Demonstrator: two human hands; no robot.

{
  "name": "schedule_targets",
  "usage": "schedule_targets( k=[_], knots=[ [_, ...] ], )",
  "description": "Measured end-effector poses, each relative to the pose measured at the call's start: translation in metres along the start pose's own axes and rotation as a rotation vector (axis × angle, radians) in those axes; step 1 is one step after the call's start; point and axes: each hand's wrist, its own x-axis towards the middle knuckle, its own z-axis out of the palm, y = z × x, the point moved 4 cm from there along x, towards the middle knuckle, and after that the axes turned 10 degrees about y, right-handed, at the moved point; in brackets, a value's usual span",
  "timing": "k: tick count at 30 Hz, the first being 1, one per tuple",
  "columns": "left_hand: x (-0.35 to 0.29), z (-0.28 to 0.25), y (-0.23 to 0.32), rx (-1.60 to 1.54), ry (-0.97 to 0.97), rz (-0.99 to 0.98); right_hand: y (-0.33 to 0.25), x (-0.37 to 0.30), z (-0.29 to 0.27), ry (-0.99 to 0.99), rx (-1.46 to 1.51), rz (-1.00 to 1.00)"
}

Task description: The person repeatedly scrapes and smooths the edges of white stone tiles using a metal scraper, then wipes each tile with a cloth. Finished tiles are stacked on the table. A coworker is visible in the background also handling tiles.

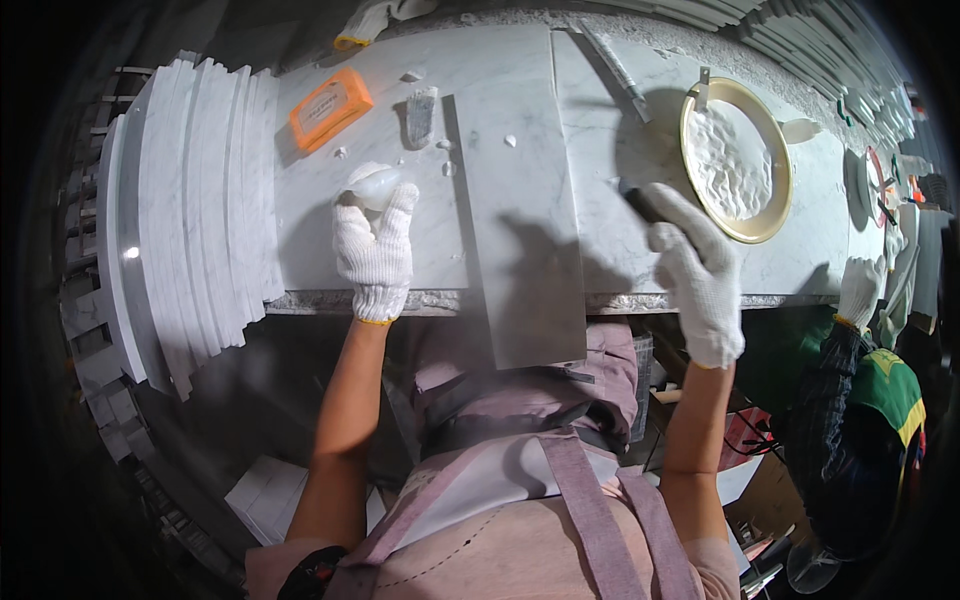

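My left hand, in a white knit glove, is closed around a pale, partly see-through lump of unclear kind, just above the marble-patterned worktop. My right hand, gloved alike, grips a tool with a dark handle; its working end is blurred, so its kind does not show. Between my hands lies a long grey slab, its near end jutting past the worktop's front edge toward my body. Past my right hand stands a cream-rimmed round basin of white paste or powder, with a flat metal blade at its rim.
Upright pale slabs are packed along the left. An orange box, a worn greyish block and white crumbs lie beyond my left hand. A long narrow tool and a loose glove lie farther back. Another person's gloved hand is at right.
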Motion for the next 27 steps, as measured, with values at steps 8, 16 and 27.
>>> schedule_targets(
  k=[8,16,27],
  knots=[
    [0.0,0.001,0.003,-0.089,-0.002,0.004,0.012,0.008,0.08,-0.089,-0.201,-0.35],
    [0.0,0.001,0.003,-0.087,-0.024,0.003,-0.001,-0.001,0.105,0.008,-0.452,-0.748],
    [0.002,0.0,0.006,-0.059,0.005,0.059,-0.001,0.001,0.084,-0.001,-0.432,-0.584]
  ],
)
